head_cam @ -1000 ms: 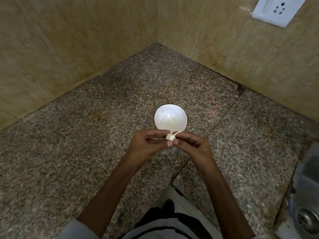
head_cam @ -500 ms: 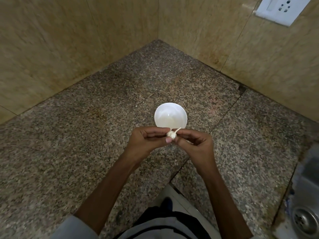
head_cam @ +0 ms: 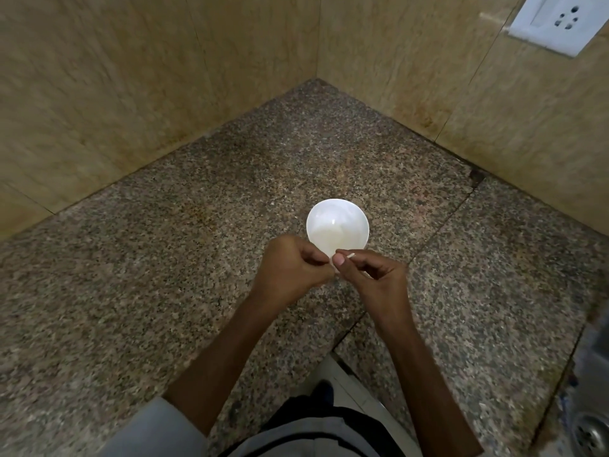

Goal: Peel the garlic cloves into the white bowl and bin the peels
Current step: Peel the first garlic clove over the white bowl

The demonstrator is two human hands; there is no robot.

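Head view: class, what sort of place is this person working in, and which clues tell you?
Probably a kitchen corner: a speckled granite counter, tiled walls carrying a white socket, and a steel sink drain at the right edge.

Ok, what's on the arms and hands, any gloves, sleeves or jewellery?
The left hand and right hand are bare: no gloves, rings or watch show. The left arm has a pale grey fabric sleeve near the elbow; the right forearm is bare.

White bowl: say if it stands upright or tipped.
Upright. The bowl sits on the counter, round mouth facing up toward the camera.
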